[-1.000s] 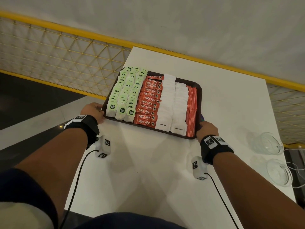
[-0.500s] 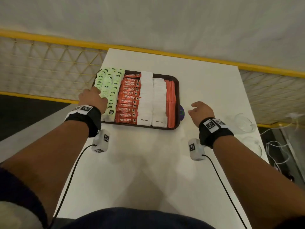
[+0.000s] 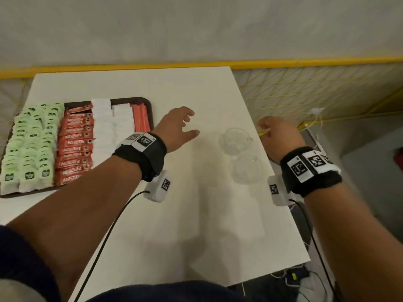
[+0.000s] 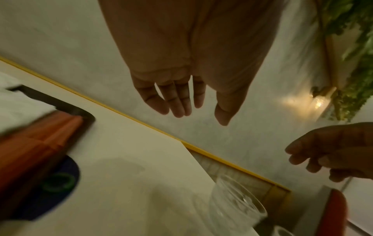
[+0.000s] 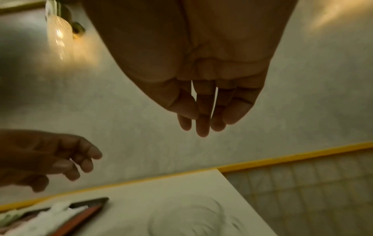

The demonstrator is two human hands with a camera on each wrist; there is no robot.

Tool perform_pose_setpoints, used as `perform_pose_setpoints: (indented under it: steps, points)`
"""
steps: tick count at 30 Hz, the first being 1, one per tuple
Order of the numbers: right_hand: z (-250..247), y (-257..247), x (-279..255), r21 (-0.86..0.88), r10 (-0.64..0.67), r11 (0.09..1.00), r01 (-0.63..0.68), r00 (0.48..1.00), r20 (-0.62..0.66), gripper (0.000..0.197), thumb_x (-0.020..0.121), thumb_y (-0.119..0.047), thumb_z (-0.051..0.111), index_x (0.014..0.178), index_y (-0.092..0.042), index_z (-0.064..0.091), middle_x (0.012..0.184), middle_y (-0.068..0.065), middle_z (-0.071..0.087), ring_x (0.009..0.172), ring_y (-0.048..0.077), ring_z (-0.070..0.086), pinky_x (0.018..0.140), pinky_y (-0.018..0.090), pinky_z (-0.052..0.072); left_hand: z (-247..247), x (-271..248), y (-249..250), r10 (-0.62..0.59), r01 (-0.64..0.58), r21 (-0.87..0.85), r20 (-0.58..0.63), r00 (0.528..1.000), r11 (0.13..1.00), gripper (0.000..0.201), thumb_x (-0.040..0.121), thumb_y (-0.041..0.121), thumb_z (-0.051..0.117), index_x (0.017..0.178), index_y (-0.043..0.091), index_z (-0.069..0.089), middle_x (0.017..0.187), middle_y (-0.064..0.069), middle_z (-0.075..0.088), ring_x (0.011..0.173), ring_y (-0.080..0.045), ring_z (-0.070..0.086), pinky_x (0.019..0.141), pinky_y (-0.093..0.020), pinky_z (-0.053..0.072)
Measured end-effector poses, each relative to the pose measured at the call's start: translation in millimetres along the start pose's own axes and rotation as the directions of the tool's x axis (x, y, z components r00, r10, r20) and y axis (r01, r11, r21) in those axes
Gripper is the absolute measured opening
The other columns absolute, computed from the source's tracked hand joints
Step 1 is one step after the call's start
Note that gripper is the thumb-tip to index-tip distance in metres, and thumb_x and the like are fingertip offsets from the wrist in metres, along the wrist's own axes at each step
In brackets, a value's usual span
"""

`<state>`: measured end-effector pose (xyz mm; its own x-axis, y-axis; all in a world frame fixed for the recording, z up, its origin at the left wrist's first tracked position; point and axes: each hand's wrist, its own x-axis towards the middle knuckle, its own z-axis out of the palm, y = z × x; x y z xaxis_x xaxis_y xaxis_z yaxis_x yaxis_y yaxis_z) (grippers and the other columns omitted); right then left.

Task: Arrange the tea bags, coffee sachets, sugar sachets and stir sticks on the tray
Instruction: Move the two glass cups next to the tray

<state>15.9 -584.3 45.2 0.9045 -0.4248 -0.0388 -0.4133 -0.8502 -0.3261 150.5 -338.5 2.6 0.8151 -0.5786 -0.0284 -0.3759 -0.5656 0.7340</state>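
The dark tray [image 3: 146, 101] sits at the table's left. It holds rows of green tea bags [image 3: 30, 147], red coffee sachets [image 3: 75, 142], white sugar sachets [image 3: 109, 125] and orange stir sticks [image 3: 141, 119]. My left hand [image 3: 190, 124] hovers over bare table just right of the tray, fingers spread and holding nothing; the left wrist view shows its fingers [image 4: 178, 105] straight. My right hand [image 3: 268, 132] hangs over the table's right edge, beyond the far glass. Its fingers [image 5: 203, 123] are straight and empty.
Two clear glass cups [image 3: 236, 140] [image 3: 246, 169] stand near the table's right edge, between my hands. A blue disc with a green ring [image 4: 58, 182] pokes out beside the tray. Yellow netting [image 3: 316, 94] borders the table. Cables run from both wrists.
Both hands have let go of the tray's near corners. The left hand crossed to the tray's right side; the right hand swung right, past the glasses. The view panned right.
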Motion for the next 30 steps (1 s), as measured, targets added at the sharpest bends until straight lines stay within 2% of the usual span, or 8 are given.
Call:
perform_pose_setpoints:
  steps: [4, 7, 10, 15, 20, 23, 26, 30]
  points:
    - [21, 59, -13, -0.092, 0.082, 0.994, -0.059, 0.960, 0.268, 0.058, 0.082, -0.015, 0.058, 0.139, -0.019, 0.048, 0.135, 0.011, 0.055, 0.125, 0.030, 0.050, 0.104, 0.039, 0.042, 53, 18, 18, -0.027, 0.020, 0.044, 0.160, 0.987, 0.999, 0.067, 0.079, 0.032, 0.080, 0.136, 0.020, 0.046, 0.124, 0.001, 0.051, 0.105, -0.013, 0.053, 0.086, -0.022, 0.038]
    - [40, 75, -24, -0.042, 0.010, 0.999, 0.007, 0.913, 0.407, 0.073, 0.083, -0.021, 0.064, 0.149, -0.022, 0.034, 0.144, 0.007, 0.046, 0.132, 0.025, 0.043, 0.109, 0.035, 0.037, 80, 30, 24, -0.058, 0.021, 0.139, 0.271, 0.961, 0.990, 0.091, 0.074, 0.029, 0.084, 0.148, 0.023, 0.032, 0.143, -0.001, 0.042, 0.124, -0.017, 0.046, 0.103, -0.031, 0.039]
    - [54, 80, -22, 0.031, -0.061, 0.998, 0.052, 0.876, 0.478, 0.075, 0.084, -0.014, 0.060, 0.152, -0.024, 0.027, 0.147, 0.006, 0.040, 0.135, 0.025, 0.039, 0.112, 0.037, 0.034, 96, 41, 32, -0.063, -0.015, 0.229, 0.329, 0.942, 0.973, 0.103, 0.075, 0.018, 0.080, 0.155, 0.021, 0.015, 0.158, -0.003, 0.025, 0.142, -0.022, 0.030, 0.114, -0.033, 0.030]
    - [65, 85, -10, 0.088, -0.143, 0.989, 0.115, 0.867, 0.477, 0.066, 0.088, 0.002, 0.046, 0.147, -0.026, 0.036, 0.140, 0.008, 0.046, 0.127, 0.027, 0.048, 0.107, 0.037, 0.039, 115, 54, 42, -0.060, -0.022, 0.233, 0.342, 0.938, 0.972, 0.111, 0.074, 0.020, 0.083, 0.156, 0.020, 0.008, 0.162, -0.003, 0.017, 0.146, -0.021, 0.024, 0.116, -0.032, 0.025]
    - [64, 92, -1, 0.093, -0.177, 0.984, 0.151, 0.878, 0.444, 0.040, 0.093, -0.010, 0.051, 0.131, -0.023, 0.052, 0.121, 0.007, 0.056, 0.109, 0.026, 0.057, 0.096, 0.035, 0.045, 125, 60, 45, -0.055, -0.015, 0.227, 0.300, 0.952, 0.974, 0.103, 0.072, 0.025, 0.086, 0.153, 0.017, 0.022, 0.155, -0.006, 0.028, 0.139, -0.024, 0.035, 0.113, -0.035, 0.032]
    - [60, 96, 3, 0.066, -0.183, 0.983, 0.172, 0.869, 0.459, 0.021, 0.093, -0.021, 0.055, 0.114, -0.020, 0.060, 0.114, 0.006, 0.057, 0.099, 0.024, 0.058, 0.089, 0.034, 0.047, 128, 59, 44, -0.065, 0.010, 0.201, 0.266, 0.962, 0.980, 0.101, 0.071, 0.025, 0.086, 0.151, 0.017, 0.026, 0.150, -0.006, 0.029, 0.133, -0.024, 0.042, 0.105, -0.030, 0.037]
    - [58, 98, 3, 0.073, -0.198, 0.980, 0.186, 0.862, 0.466, 0.017, 0.093, -0.025, 0.058, 0.108, -0.017, 0.062, 0.109, 0.002, 0.062, 0.086, 0.016, 0.055, 0.078, 0.026, 0.042, 130, 53, 41, -0.105, 0.072, 0.153, 0.222, 0.969, 0.986, 0.102, 0.069, 0.023, 0.085, 0.152, 0.017, 0.026, 0.146, -0.005, 0.028, 0.127, -0.020, 0.044, 0.094, -0.024, 0.038]
    - [59, 97, 3, 0.061, -0.177, 0.984, 0.169, 0.858, 0.483, 0.008, 0.091, -0.023, 0.061, 0.097, -0.018, 0.061, 0.093, -0.004, 0.061, 0.083, 0.015, 0.055, 0.072, 0.024, 0.037, 127, 44, 32, -0.167, 0.156, 0.083, 0.148, 0.975, 0.984, 0.099, 0.066, 0.023, 0.086, 0.148, 0.019, 0.031, 0.142, -0.002, 0.029, 0.120, -0.021, 0.049, 0.090, -0.028, 0.044]
